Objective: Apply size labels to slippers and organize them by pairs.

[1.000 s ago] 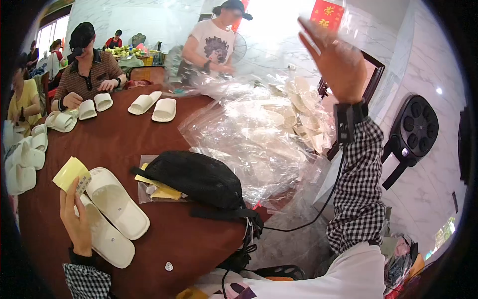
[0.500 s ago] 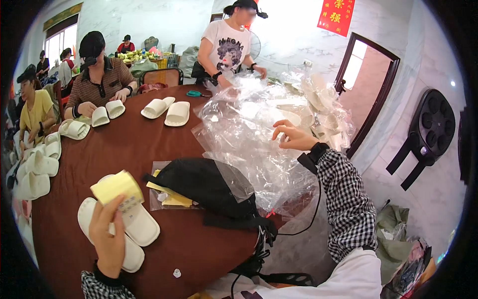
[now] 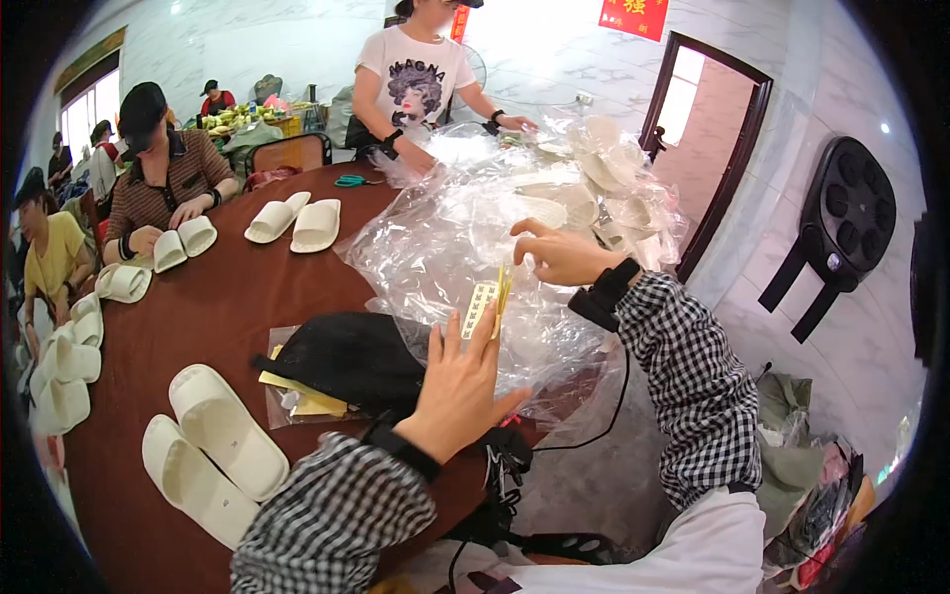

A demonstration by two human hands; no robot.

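My left hand [image 3: 460, 386] is raised over the table's near edge, gripping a thin stack of yellow cards [image 3: 487, 302] edge-on between its fingers. My right hand [image 3: 561, 254] pinches the clear plastic bags [image 3: 475, 238] heaped on the right side of the brown round table [image 3: 223, 312]. A pair of white slippers [image 3: 208, 450] lies at the near left. A black pouch [image 3: 341, 358] rests on yellow papers in a clear sleeve, just left of my left hand.
Bagged white slippers [image 3: 604, 178] pile up at the far right of the heap. Two more slippers [image 3: 295, 220] and green scissors [image 3: 348, 181] lie across the table. A standing person [image 3: 421, 84] and several seated people [image 3: 163, 178] handle slippers. Black cables hang off the near edge.
My left hand has swung right from above the near slippers to the plastic heap, turning the yellow stack edge-on. My right hand came down from the air onto the plastic.
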